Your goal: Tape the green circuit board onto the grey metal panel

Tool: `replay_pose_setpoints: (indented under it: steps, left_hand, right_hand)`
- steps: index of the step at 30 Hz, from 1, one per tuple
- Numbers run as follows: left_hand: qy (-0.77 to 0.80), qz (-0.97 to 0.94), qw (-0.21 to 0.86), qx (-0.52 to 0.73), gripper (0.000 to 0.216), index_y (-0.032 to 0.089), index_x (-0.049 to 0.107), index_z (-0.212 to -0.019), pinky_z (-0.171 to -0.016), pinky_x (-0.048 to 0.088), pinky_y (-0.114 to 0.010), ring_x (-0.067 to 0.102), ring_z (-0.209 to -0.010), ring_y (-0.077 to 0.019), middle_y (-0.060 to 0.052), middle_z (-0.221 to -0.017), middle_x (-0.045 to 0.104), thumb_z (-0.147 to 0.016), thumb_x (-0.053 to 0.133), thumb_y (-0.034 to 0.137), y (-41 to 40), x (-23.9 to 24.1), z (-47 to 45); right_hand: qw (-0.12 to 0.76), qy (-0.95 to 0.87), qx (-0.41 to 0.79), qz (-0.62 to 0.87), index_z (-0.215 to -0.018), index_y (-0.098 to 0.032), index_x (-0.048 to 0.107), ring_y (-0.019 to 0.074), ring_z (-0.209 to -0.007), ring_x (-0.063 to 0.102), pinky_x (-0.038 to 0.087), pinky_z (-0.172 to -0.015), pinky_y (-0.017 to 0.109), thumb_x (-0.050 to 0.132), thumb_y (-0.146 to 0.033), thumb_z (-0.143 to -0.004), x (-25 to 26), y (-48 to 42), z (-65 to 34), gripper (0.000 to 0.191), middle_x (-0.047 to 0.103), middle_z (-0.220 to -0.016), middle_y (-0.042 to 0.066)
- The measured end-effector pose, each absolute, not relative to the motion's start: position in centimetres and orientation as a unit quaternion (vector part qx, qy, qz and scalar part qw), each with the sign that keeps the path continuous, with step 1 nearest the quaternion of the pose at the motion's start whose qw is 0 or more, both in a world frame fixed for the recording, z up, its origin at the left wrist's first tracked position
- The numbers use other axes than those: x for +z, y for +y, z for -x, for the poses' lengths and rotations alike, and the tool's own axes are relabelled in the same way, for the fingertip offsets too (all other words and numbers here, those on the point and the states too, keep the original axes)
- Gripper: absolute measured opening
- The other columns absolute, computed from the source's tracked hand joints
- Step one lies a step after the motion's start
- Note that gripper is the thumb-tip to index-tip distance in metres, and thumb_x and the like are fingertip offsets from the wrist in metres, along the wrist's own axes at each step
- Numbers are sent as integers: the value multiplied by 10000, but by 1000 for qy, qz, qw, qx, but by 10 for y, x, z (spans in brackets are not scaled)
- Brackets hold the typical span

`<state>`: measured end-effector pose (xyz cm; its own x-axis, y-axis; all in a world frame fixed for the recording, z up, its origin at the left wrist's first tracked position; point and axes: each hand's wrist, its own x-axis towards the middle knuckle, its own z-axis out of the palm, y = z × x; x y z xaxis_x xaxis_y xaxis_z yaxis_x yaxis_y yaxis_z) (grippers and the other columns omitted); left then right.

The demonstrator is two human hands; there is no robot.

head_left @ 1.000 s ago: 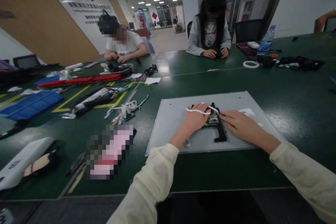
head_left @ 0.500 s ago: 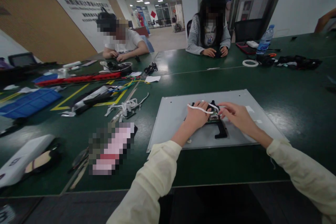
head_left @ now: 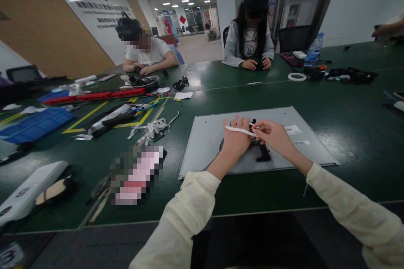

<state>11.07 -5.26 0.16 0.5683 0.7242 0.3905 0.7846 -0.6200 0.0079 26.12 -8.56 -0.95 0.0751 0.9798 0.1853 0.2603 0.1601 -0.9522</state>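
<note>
A grey metal panel (head_left: 296, 151) lies flat on the green table in front of me. On its middle sits a black bracket (head_left: 261, 154) with a small circuit board, mostly hidden by my hands. My left hand (head_left: 235, 141) rests on the panel with its fingers stretched out over the bracket. A white ribbon strip (head_left: 238, 130) lies across the back of that hand. My right hand (head_left: 274, 135) pinches the right end of the strip above the bracket.
Loose white strips (head_left: 150, 129), cables and a blue tray (head_left: 34, 124) clutter the table's left half. A tape roll (head_left: 297, 77) and water bottle (head_left: 314, 50) stand far right. Two people sit working at the table's far side. A blurred object (head_left: 135, 174) lies left of the panel.
My right hand has lifted off the panel and closed on the end of the white strip. My left hand has shifted slightly, its fingers spread flat.
</note>
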Motion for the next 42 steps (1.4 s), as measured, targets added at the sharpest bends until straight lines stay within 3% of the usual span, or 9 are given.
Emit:
replay_pose_setpoints:
  steps: [3, 9, 12, 15, 21, 26, 33, 42]
  left_hand:
    - [-441, 873, 74, -196, 366, 180, 493, -1272, -1096, 192, -573, 377, -1315, -291, -114, -1347, 523, -928, 370, 204, -51, 6, -106]
    - [-457, 845, 12, -278, 350, 138, 530, -1215, -999, 394, -406, 535, -1140, -222, -109, -1223, 595, -904, 374, 108, -40, 22, -87]
    - [-427, 857, -21, -289, 301, 129, 573, -1126, -953, 441, -362, 579, -1051, -197, -99, -1122, 632, -904, 373, 102, -62, 31, -87]
    - [-406, 870, -30, -278, 280, 152, 577, -1106, -974, 437, -375, 558, -1107, -210, -88, -1154, 620, -901, 390, 116, -108, 33, -98]
    - [-442, 866, -24, -233, 388, 131, 447, -1310, -1061, 381, -415, 459, -1264, -225, -112, -1348, 513, -941, 387, 237, -178, 3, -129]
    - [-477, 855, 1, -204, 449, 138, 405, -1362, -1070, 366, -456, 437, -1291, -246, -123, -1415, 451, -943, 399, 301, -180, -20, -137]
    - [-505, 845, 16, -178, 464, 133, 382, -1385, -1085, 324, -540, 429, -1300, -244, -118, -1434, 439, -945, 379, 282, -180, -22, -140]
    - [-515, 837, -15, -184, 475, 135, 377, -1396, -1101, 297, -571, 353, -1359, -271, -116, -1419, 461, -947, 379, 291, -181, -20, -131]
  right_hand:
    - [494, -592, 334, 543, -938, -170, 638, 133, -582, 608, 513, -517, 244, 583, -420, -785, -7, -96, -279, 298, 639, -709, 16]
    - [361, -677, 274, 580, -985, -220, 660, 131, -641, 622, 483, -659, 278, 503, -336, -852, -8, -119, -318, 236, 664, -808, 7]
    - [329, -702, 259, 576, -996, -229, 661, 137, -664, 602, 458, -652, 272, 492, -335, -859, -16, -121, -326, 242, 657, -799, 4]
    - [321, -719, 228, 572, -993, -225, 664, 142, -645, 568, 435, -623, 270, 497, -349, -855, -27, -119, -327, 250, 638, -755, 2]
    - [317, -727, 192, 579, -983, -215, 659, 154, -674, 571, 424, -640, 280, 495, -335, -859, -36, -117, -320, 238, 636, -759, 15]
    - [278, -744, 134, 593, -1005, -204, 637, 169, -709, 576, 438, -675, 299, 484, -345, -884, -36, -121, -311, 241, 638, -813, 36]
    - [195, -744, -36, 638, -1125, -197, 555, 259, -958, 574, 467, -774, 363, 445, -339, -901, -41, -125, -301, 287, 597, -1027, 104]
    - [161, -760, -25, 629, -1255, -197, 473, 253, -950, 599, 489, -754, 364, 386, -287, -915, -39, -127, -321, 363, 589, -1087, 113]
